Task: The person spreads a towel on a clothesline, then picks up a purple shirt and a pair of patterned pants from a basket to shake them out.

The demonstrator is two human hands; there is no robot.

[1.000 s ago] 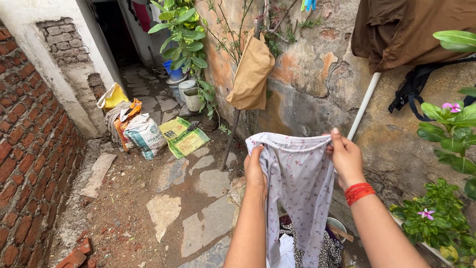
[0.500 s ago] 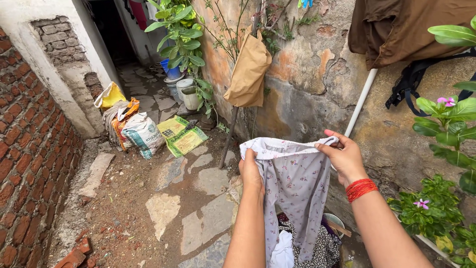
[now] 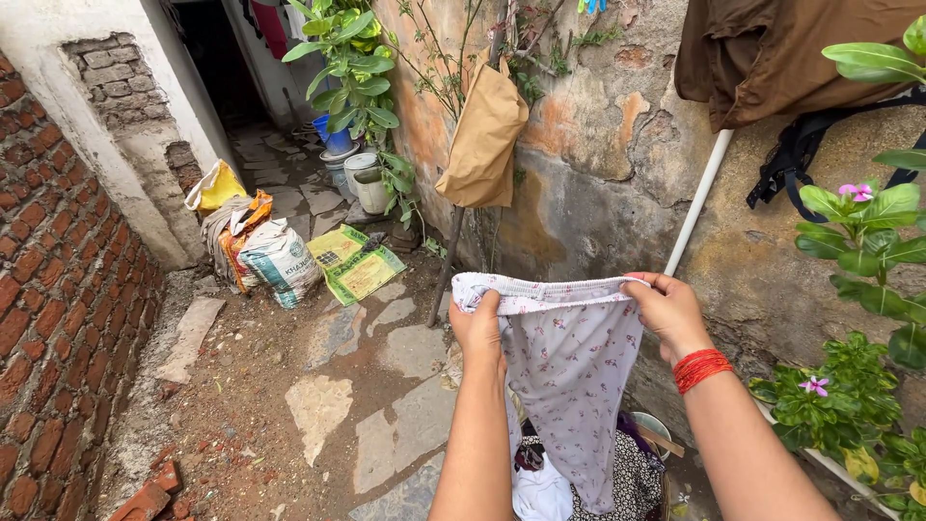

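- Your left hand (image 3: 479, 328) and right hand (image 3: 667, 311) both have their fingers closed on the elastic waistband of a pale floral garment (image 3: 569, 376), pinching it at opposite ends so the band is stretched flat between them.
- The garment sits at the lower centre of the frame, hanging freely from the band above a heap of other clothes (image 3: 579, 482) at the bottom edge.
- It looks light, thin and limp; it should drape and fold easily, and may cling if damp. The gathered band is the firmest part, so that is the best place to grip it.
- A red bangle (image 3: 698, 369) circles your right wrist.
- The ground at lower left is uneven stone slabs (image 3: 386, 425) set in dirt, likely to soil anything dropped.
- A rough stained wall (image 3: 598, 164) fills the upper centre, with a white pipe (image 3: 698, 198) leaning on it and a brown cloth (image 3: 772, 58) hung at upper right.
- A brick wall (image 3: 58, 318) runs down the left; sacks (image 3: 275, 259) lie at upper left, pink-flowered plants (image 3: 858, 386) at right.
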